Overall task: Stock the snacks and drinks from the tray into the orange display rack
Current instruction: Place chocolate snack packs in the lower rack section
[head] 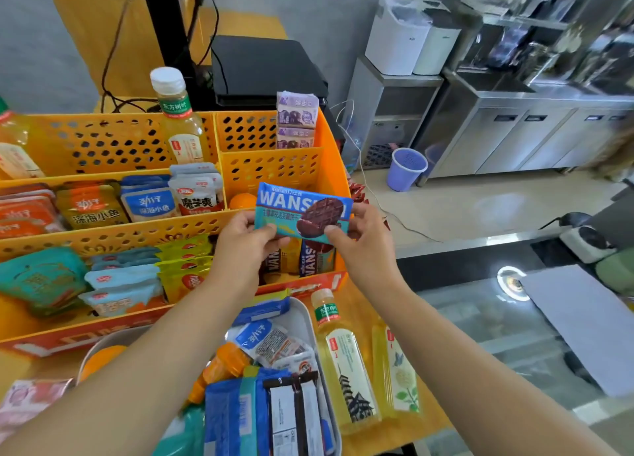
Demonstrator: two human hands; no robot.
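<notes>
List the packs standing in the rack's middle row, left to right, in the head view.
Red-orange packets → golden-brown fish-snack pouch → blue-and-white fish-snack pouch → white pouch with red label → orange round fruit in the next compartment.

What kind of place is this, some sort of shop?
Probably a small shop or café counter: an orange perforated plastic display rack holds packaged snacks and bottled drinks, stainless steel under-counter cabinets line the back wall, and both hands hold a blue biscuit packet above the rack.
</notes>
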